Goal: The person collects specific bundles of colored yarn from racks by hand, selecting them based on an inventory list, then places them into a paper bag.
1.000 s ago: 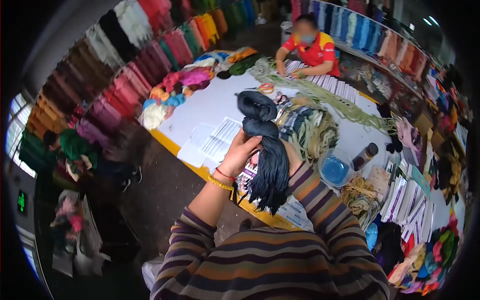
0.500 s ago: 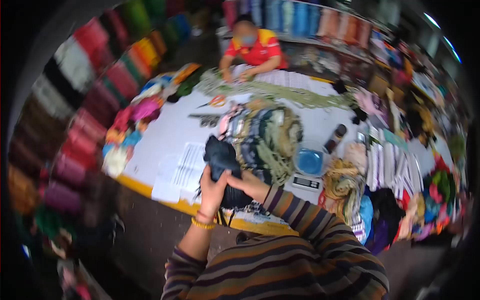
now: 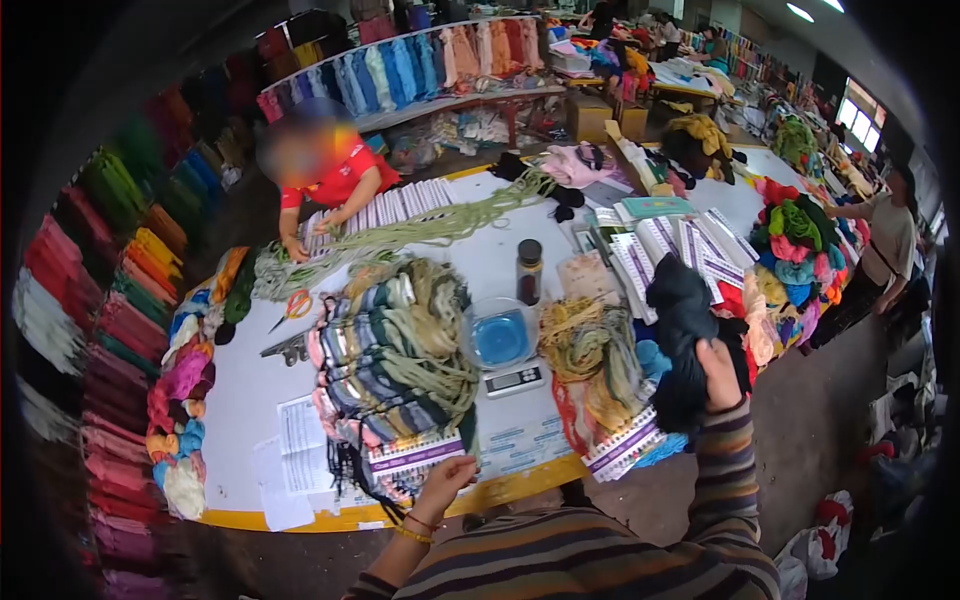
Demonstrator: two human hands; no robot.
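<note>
R hand (image 3: 720,378): fingers gripping dk yarn bundle (image 3: 681,318); L hand (image 3: 445,484): fingers curled in, nr color card (image 3: 412,456).

White tabletop (image 3: 245,390) is lit softly & evenly; ceiling lamps (image 3: 800,12) & window (image 3: 860,115), upper R, are overexp. Hanging yarn (image 3: 105,190) at far L is dimmed, sl. blurred. Edges are fisheye-bent, corners blacked out; co-worker's head (image 3: 303,145) is blurred.

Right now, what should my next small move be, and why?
Probably settle the dark yarn skein down beside the blue yarn: the right grip alone holds it near there, while the left grip is away by a purple-banded card.
</note>
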